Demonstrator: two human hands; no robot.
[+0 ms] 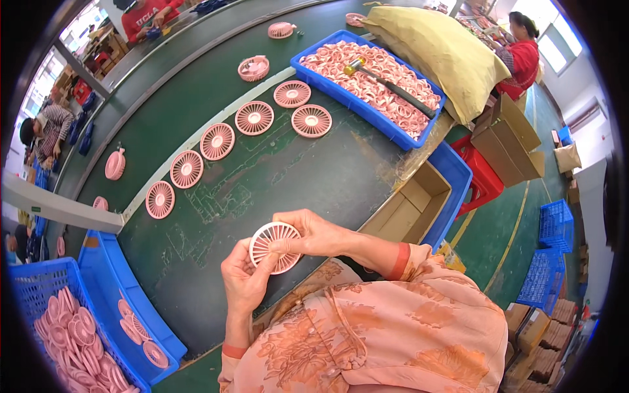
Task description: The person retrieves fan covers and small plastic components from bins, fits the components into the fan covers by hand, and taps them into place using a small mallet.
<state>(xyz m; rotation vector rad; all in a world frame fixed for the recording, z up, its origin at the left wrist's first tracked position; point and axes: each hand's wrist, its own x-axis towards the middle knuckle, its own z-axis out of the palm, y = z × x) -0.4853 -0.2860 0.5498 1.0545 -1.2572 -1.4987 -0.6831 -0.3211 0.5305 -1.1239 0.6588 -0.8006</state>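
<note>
Close to my body, a round pink fan grille with radial slots is held between both hands. My left hand pinches its lower left edge, thumb on the face. From the other side my right hand grips the rim, its thumb lying across the grille's middle. Several similar pink fan grilles form a curved row on the dark green worktable. Beyond them, a blue tray is heaped with small pink ring-like parts, and a hammer with a yellow head rests on top.
A blue crate of pink grilles stands at lower left beside a blue bin. An open cardboard box is at the table's right edge. Pink fan parts sit on the conveyor belt. A yellow sack lies at far right; people work beyond.
</note>
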